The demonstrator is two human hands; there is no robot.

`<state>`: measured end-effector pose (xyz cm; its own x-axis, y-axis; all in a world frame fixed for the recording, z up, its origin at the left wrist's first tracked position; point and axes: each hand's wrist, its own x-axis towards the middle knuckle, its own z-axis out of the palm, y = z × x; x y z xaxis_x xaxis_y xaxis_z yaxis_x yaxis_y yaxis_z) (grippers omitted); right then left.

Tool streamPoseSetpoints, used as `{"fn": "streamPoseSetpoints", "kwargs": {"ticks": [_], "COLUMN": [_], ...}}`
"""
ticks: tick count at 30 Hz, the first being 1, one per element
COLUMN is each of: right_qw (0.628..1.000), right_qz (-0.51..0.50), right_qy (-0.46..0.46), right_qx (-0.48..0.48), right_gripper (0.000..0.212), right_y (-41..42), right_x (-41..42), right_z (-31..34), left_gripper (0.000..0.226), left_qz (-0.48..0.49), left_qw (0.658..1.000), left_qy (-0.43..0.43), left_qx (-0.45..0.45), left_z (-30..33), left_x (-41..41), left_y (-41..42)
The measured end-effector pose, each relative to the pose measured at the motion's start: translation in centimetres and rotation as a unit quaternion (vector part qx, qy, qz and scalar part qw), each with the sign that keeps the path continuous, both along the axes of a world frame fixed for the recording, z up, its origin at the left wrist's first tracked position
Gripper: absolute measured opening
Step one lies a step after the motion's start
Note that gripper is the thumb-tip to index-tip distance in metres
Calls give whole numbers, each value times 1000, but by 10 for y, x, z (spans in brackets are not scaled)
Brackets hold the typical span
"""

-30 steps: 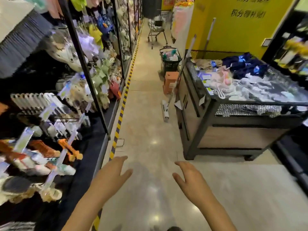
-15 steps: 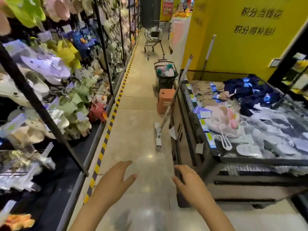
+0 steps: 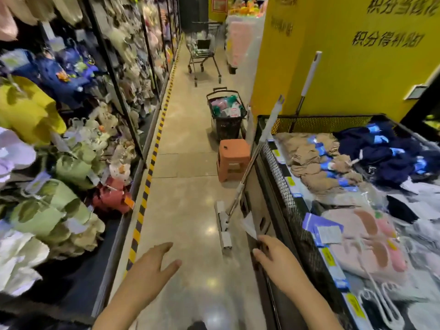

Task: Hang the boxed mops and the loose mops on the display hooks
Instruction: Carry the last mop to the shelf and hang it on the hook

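Observation:
A loose flat mop leans against the side of the display bin, its white head on the floor and its handle tip up near the bin's corner. A second mop handle stands against the yellow wall behind the bin. My left hand is stretched forward over the aisle floor, fingers straight, holding nothing. My right hand reaches forward beside the bin's dark side, empty, a short way below the mop head. No boxed mops are visible.
The black mesh bin full of slippers fills the right. Shelves of slippers line the left behind a yellow-black floor stripe. An orange stool, a black basket and a trolley stand ahead in the aisle.
I have walked forward along the aisle; the mop, stool and basket are closer. Both hands stay stretched out, empty; the right one has come alongside the bin.

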<state>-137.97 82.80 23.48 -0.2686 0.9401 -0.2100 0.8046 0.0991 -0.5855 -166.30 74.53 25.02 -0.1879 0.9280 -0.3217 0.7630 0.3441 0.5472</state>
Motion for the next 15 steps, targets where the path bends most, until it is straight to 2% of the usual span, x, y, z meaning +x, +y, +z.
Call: {"fn": "streamPoseSetpoints", "kwargs": {"ticks": [7, 9, 15], "right_qw": [985, 973, 925], "right_qz": [-142, -184, -296], "right_qy": [99, 138, 233], "right_qx": [-17, -26, -53], "right_gripper": [43, 43, 62], "right_y": [151, 197, 361], "right_x": [-37, -42, -44], "right_z": [12, 15, 18], "left_gripper": [55, 54, 50], "left_qz": [-120, -146, -174], "left_qw": [993, 989, 984], "left_qy": [4, -7, -39], "left_qx": [19, 13, -7], "left_z": [10, 8, -3], "left_x": [-19, -13, -11], "left_y": [211, 259, 365]}}
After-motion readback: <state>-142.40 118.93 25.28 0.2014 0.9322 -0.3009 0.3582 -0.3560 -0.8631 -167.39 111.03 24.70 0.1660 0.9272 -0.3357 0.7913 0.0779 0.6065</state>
